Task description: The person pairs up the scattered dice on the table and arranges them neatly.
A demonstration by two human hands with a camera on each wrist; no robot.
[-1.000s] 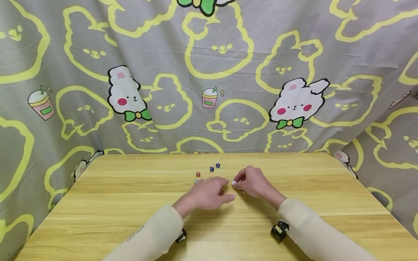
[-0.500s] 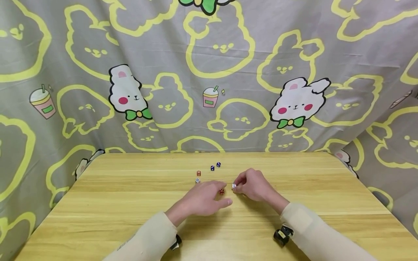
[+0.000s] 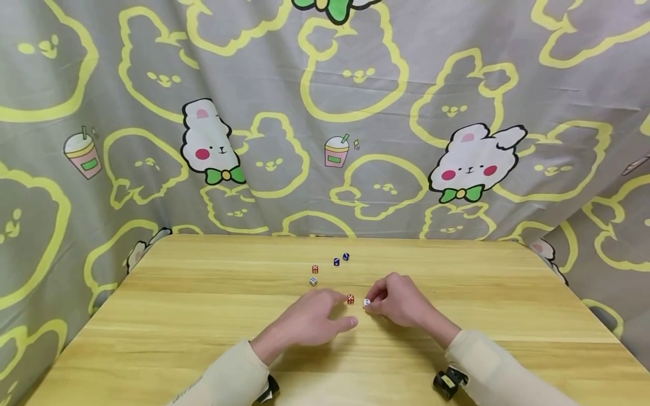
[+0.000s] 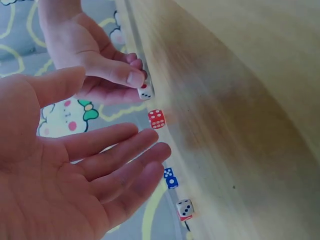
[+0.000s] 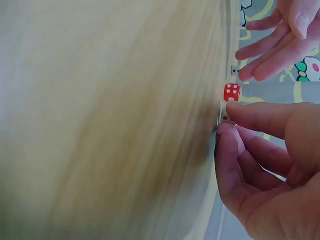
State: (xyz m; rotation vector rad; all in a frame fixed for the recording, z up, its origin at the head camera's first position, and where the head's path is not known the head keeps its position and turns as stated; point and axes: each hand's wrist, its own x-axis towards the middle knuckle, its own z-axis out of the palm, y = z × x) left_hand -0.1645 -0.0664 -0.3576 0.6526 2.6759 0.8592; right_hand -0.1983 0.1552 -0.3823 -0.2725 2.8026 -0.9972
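Note:
My right hand (image 3: 403, 300) pinches a white die (image 3: 367, 303) between thumb and fingers, low at the tabletop. Just to its left lies a red die (image 3: 350, 299), with a small gap between the two in the head view. My left hand (image 3: 316, 317) hovers over the table with its fingers extended and thumb apart, holding nothing. Its fingertips are near the red die; whether they touch it I cannot tell. In the right wrist view the pinched white die is mostly covered by my fingers.
Farther back on the wooden table (image 3: 203, 316) lie two blue dice (image 3: 336, 261) close together. Left of them are another red die (image 3: 315, 269) and a white die (image 3: 313, 281). A patterned curtain (image 3: 284, 169) hangs behind the table.
My right hand has brought the white die nearer to me, level with the red die. The left hand has drawn back slightly, exposing more of the red die and the white die behind it.

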